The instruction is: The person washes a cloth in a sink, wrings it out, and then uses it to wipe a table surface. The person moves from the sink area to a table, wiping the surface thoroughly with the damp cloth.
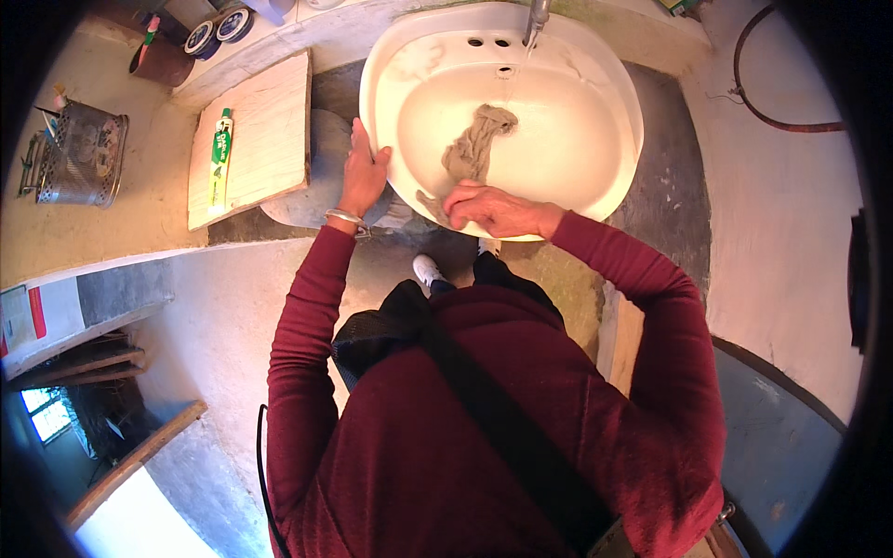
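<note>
A wet grey-brown cloth [474, 149] lies crumpled in the white washbasin [609, 70], stretching from its middle to the near left rim. My right hand [498, 212] is at the near rim, its fingers closed on the cloth's near end; part of the cloth shows to the left of the fingers. Against the basin's left outer edge rests my left hand [365, 172], fingers stretched out and nothing in it. A bracelet [346, 219] circles that wrist. From the metal tap [537, 20] at the back, a thin stream appears to run into the bowl.
Left of the basin a tilted pale board [260, 139] carries a green and white tube [220, 158]. Further left stands a perforated metal basket [84, 153] of small items. Round tins [219, 33] and a brown cup [160, 61] sit behind. A hose [744, 88] hangs at the right wall.
</note>
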Tool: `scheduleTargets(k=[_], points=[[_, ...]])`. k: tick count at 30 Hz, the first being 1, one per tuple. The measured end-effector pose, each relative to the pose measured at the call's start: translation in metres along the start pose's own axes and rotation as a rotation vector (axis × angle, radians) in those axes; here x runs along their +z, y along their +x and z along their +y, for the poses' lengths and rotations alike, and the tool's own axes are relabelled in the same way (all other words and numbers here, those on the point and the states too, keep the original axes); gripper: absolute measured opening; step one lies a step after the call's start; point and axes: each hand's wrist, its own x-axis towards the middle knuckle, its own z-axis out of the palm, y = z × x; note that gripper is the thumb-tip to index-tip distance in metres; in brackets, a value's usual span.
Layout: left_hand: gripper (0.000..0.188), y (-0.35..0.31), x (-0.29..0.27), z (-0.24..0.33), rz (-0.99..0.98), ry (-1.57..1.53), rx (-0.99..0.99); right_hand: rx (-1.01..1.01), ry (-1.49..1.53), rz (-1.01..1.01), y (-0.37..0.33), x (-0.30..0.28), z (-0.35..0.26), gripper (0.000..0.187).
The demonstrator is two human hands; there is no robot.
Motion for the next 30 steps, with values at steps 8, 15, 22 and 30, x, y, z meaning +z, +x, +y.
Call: scheduleTargets(k=[8,15,22,30], points=[[0.092,-0.003,-0.001,0.023,-0.011,0.093,0.003,0.049,-0.263,0.436,0.054,0.055,0.003,0.02],[0.099,0.002,0.005,0.0,0.069,0.235,0.13,0.159,-0.426,0.334,-0.031,0.049,-0.032,0.015],[0.101,0.003,0.0,0.026,-0.065,0.051,-0.104,0.321,-0.55,0.378,-0.146,-0.003,-0.035,0.016],[0.107,0.018,0.015,0.011,0.055,0.066,-0.062,0.535,-0.728,0.754,-0.153,0.028,-0.036,0.023]])
